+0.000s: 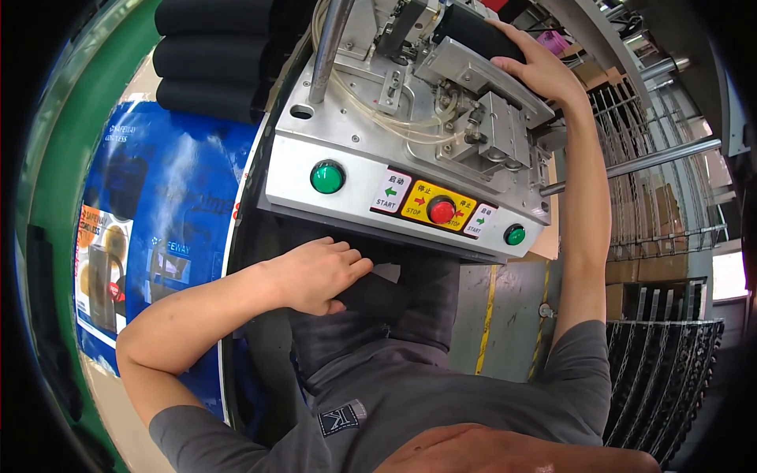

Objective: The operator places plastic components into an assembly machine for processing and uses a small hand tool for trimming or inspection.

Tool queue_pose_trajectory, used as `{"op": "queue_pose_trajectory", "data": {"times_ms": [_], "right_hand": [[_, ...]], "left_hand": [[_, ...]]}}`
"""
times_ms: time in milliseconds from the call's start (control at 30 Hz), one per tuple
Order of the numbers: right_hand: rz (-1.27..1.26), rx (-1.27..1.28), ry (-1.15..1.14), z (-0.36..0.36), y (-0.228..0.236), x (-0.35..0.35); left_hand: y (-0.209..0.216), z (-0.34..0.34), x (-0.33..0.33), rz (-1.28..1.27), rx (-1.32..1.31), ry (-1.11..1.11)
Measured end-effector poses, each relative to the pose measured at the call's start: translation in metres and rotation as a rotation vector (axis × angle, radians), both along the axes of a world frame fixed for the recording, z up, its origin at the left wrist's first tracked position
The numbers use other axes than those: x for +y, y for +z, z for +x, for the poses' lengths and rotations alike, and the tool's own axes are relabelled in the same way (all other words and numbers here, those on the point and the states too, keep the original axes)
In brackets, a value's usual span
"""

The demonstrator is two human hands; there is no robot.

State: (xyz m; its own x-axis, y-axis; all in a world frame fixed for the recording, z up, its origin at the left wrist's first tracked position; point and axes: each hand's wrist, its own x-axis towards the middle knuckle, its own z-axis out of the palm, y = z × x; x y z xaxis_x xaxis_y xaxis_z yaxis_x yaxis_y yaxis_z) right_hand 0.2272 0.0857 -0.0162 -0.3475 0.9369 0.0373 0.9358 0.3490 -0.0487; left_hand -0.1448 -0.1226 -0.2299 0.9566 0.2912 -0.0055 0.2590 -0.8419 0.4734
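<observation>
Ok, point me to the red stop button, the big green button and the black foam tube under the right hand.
red stop button (pixel 441 210), head view, dome centre.
big green button (pixel 327 177), head view, cap centre.
black foam tube (pixel 477 33), head view, mid-length.

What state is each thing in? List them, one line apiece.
Right hand: wrapped around the black foam tube on the machine.
Left hand: resting in the lap on a dark piece, below the control panel.
Large green button: untouched.
Red stop button: untouched.
Black foam tubes: stacked at left.
</observation>
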Motion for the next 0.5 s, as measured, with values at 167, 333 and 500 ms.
{"op": "queue_pose_trajectory", "data": {"times_ms": [167,333,500], "right_hand": [[0.031,0.017,0.017,0.013,-0.008,0.011],[-0.034,0.024,-0.029,0.011,-0.003,0.009],[-0.04,0.027,0.065,0.017,0.002,0.015]], "left_hand": [[0.002,0.0,0.0,-0.006,0.018,0.0],[0.002,0.001,-0.001,-0.007,0.032,0.002],[0.004,-0.001,0.0,0.009,0.041,0.002]]}}
